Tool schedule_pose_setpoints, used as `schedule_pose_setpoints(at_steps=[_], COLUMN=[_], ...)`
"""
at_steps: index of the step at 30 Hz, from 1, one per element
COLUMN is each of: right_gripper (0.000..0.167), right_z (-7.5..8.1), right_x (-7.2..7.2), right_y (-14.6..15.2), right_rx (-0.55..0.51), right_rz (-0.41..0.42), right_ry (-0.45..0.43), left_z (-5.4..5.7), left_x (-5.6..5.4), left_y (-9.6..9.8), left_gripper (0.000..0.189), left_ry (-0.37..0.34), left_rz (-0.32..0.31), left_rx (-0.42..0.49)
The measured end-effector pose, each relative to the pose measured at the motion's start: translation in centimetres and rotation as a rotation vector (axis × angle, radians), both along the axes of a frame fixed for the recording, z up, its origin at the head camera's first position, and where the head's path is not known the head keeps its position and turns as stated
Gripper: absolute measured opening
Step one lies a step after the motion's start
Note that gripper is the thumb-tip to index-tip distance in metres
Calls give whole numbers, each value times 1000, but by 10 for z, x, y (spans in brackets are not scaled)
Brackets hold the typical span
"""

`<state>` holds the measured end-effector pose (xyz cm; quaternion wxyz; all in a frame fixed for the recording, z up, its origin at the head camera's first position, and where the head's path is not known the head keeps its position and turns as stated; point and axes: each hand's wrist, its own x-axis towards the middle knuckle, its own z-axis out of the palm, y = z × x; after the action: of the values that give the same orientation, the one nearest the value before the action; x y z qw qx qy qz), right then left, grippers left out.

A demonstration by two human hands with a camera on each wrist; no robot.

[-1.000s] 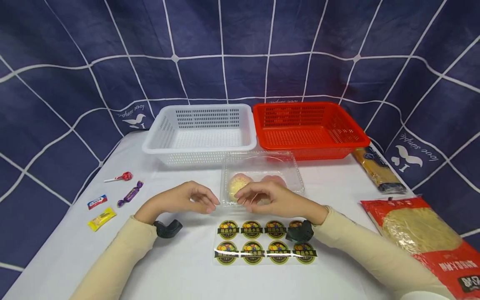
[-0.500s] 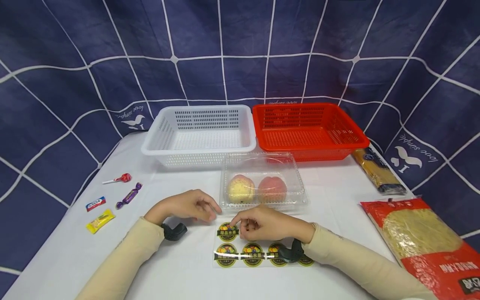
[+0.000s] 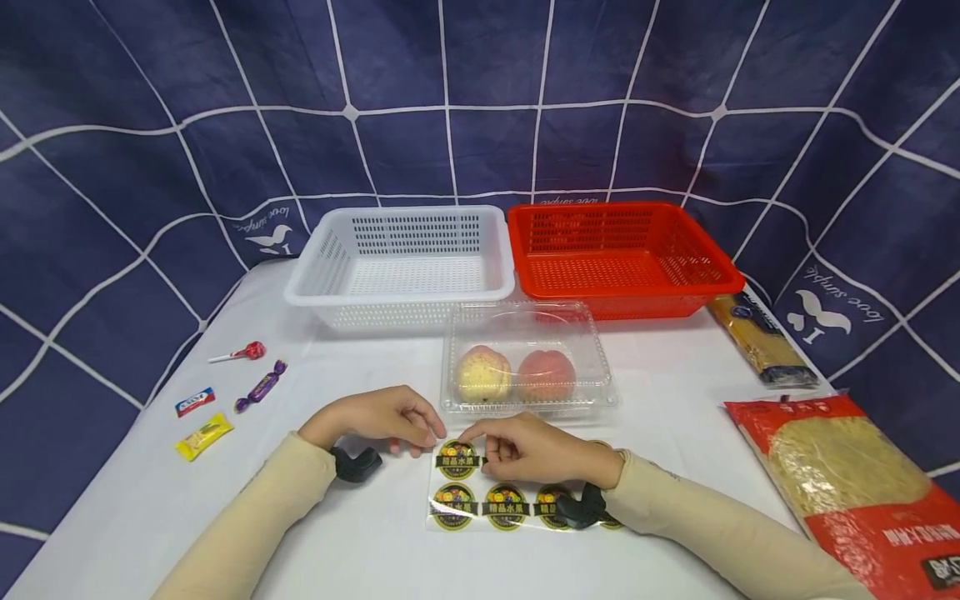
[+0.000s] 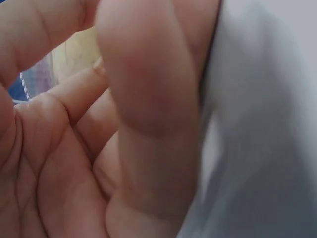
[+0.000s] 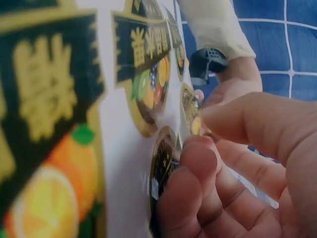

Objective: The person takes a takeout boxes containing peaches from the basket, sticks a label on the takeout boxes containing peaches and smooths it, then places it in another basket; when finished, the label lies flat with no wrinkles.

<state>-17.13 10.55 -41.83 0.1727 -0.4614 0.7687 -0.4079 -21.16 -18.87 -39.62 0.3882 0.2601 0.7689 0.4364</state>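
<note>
A clear sheet of round fruit stickers [image 3: 506, 506] lies on the table, black and gold with printed fruit. My right hand [image 3: 536, 450] rests over its upper rows, the index finger reaching to the top-left sticker [image 3: 457, 460] and the other fingers bent. From the right wrist, fingertips [image 5: 198, 153] touch the sheet near that sticker. At the sheet's left edge my left hand [image 3: 386, 418] hovers or rests with loosely bent fingers; its wrist view shows nothing between them. Behind both hands stands a closed clear plastic box [image 3: 525, 323] with two peaches [image 3: 483, 375].
Behind the box are a white basket [image 3: 401, 296] and a red basket [image 3: 630, 292]. A lollipop [image 3: 251, 351] and several wrapped candies [image 3: 262, 386] lie left. Right are a noodle pack [image 3: 761, 342] and a large red food bag [image 3: 847, 467].
Both hands have come from the box toward me. The right hand moved down onto the sticker sheet, the left slightly right to its edge. Over the last half second they hardly move.
</note>
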Motion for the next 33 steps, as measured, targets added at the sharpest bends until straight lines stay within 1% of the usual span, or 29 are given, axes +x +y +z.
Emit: schedule_pose_setpoints(at_steps=[6, 10, 12, 14, 19, 23, 27, 30, 33], right_gripper=[54, 59, 58, 57, 52, 47, 34, 19, 13], right_z=[-3, -5, -6, -8, -12, -12, -11, -9, -7], right_x=[2, 3, 2, 1, -2, -2, 0, 2, 4], right_y=[-2, -3, -3, -2, -3, -4, -7, -8, -8], right_rx=[-45, -47, -54, -74, -130, -159, -180, -204, -222], right_rz=[9, 7, 15, 33, 58, 39, 4, -29, -51], right_ry=[64, 63, 69, 99, 162, 154, 162, 176, 198], left_z=[-3, -3, -4, -5, -9, -9, -5, -4, -6], left_x=[1, 1, 1, 1, 2, 4, 9, 11, 10], left_y=[4, 5, 6, 7, 10, 13, 17, 18, 17], left_gripper=[24, 26, 26, 27, 31, 34, 42, 43, 38], left_ry=[-95, -137, -150, -170, -270, -329, -351, -355, -333], left_rz=[-45, -65, -62, -50, -9, 12, 32, 38, 22], left_rx=[14, 48, 73, 99, 174, 222, 238, 234, 208])
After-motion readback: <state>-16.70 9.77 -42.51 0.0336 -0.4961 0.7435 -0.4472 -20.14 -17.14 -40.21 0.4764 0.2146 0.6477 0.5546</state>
